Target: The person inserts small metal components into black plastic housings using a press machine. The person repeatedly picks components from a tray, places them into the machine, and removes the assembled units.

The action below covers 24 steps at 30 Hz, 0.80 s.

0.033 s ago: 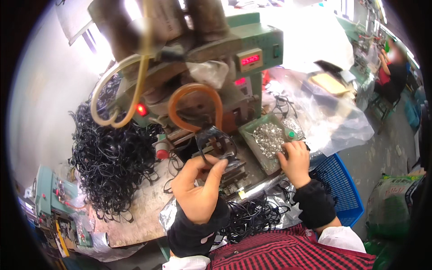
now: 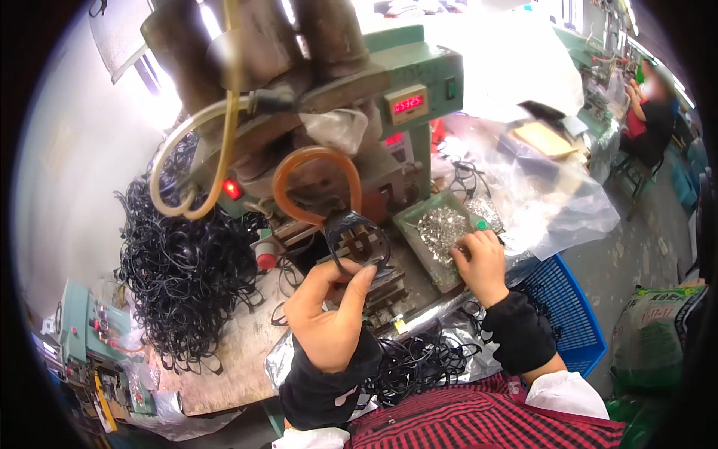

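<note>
A green press machine is seen at 12 o'clock. A heap of black loops is piled at 9 o'clock. A green tray of small metal pieces is placed at 3 o'clock of centre. The left hand is pinched on a black loop, held up before the machine. The right hand is rested in the tray, fingers curled together over the pieces.

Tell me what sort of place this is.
Likely a small factory workshop: a green bench press machine with a red digital counter, a big heap of black cord loops, and a green tray of small silvery metal parts under the right hand.
</note>
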Each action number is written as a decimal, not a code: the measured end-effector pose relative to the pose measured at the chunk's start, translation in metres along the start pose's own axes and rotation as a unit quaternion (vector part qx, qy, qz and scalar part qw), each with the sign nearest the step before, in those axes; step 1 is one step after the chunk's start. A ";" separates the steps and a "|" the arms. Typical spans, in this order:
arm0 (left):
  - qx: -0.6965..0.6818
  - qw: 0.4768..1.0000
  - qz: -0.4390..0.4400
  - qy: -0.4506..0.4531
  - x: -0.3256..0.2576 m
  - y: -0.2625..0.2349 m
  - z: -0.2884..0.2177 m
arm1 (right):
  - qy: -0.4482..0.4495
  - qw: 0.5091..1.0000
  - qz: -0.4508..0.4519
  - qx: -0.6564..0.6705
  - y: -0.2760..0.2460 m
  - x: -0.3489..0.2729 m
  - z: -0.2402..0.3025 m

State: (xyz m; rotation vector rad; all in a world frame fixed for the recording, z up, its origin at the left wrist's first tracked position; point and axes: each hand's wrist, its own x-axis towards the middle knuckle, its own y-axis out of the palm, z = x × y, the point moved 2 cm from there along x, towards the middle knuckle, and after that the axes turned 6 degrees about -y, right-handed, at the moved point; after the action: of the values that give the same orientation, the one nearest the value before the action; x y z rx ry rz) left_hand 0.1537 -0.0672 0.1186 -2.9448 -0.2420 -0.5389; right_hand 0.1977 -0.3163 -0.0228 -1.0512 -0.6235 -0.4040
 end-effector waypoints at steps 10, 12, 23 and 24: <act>0.038 0.998 0.018 0.049 0.002 0.001 0.004 | -0.162 0.986 0.028 0.041 0.036 0.036 0.016; 0.041 0.999 0.007 0.021 -0.001 0.002 -0.002 | -0.210 0.973 0.089 -0.040 0.048 0.044 0.018; 0.199 0.954 -0.223 -0.009 0.005 -0.164 0.107 | 0.069 0.969 0.007 0.236 0.005 0.033 0.002; 0.224 0.958 -0.180 -0.004 0.024 -0.170 0.125 | 0.075 0.961 0.006 0.264 0.004 0.037 0.011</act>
State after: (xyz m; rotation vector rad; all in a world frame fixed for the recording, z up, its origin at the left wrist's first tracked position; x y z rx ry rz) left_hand 0.1872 0.1226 0.0289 -2.4682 -0.7970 -0.4406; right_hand 0.2247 -0.3056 0.0021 -0.5081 -0.5473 -0.2790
